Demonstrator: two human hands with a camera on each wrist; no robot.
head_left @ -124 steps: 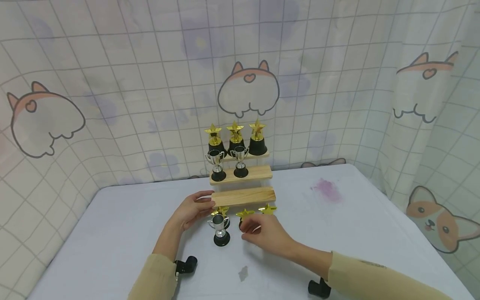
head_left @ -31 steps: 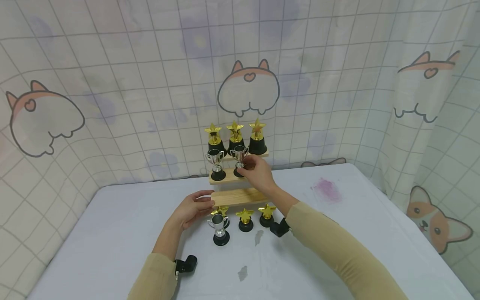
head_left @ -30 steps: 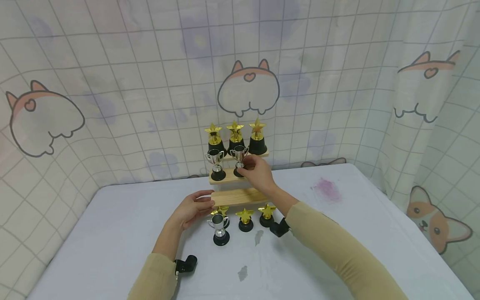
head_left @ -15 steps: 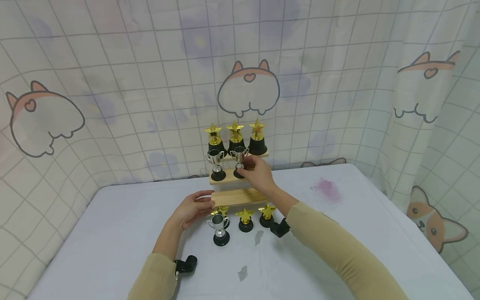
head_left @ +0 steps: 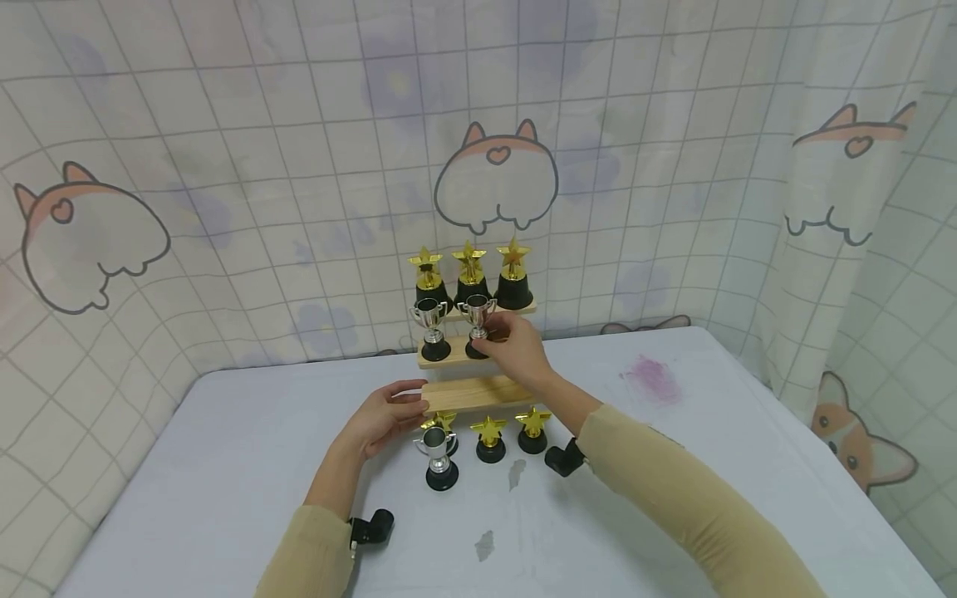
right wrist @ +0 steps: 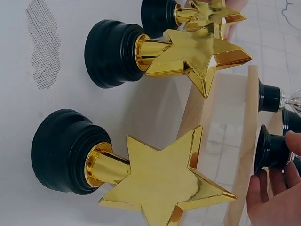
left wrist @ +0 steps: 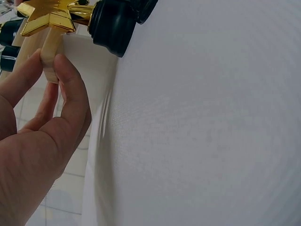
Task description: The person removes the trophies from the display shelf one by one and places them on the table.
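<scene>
1. On the middle step of the three-tier pale wooden stand, my right hand has its fingertips curled round the small silver cup trophy with the black base, pinching it low at the stem and base. The cup stands upright, and its base appears to rest on the step.

2. A second silver cup trophy stands just to its left on the same step, untouched.

3. My left hand rests with thumb and fingers lightly pinching the left end of the bottom wooden step, steadying the stand; the left wrist view shows my fingers against that wooden edge.

4. Compared with four seconds ago, my right hand has come up from the row of small gold star trophies on the white table to this cup. Over the last second it has hardly moved, only closing a little further over the base.

5. I judge from this that the grip is settling and the cup has not been lifted.

6. A third silver cup trophy stands on the table in front of the stand, near my left hand.

7. Three larger gold star trophies fill the top step.
</scene>
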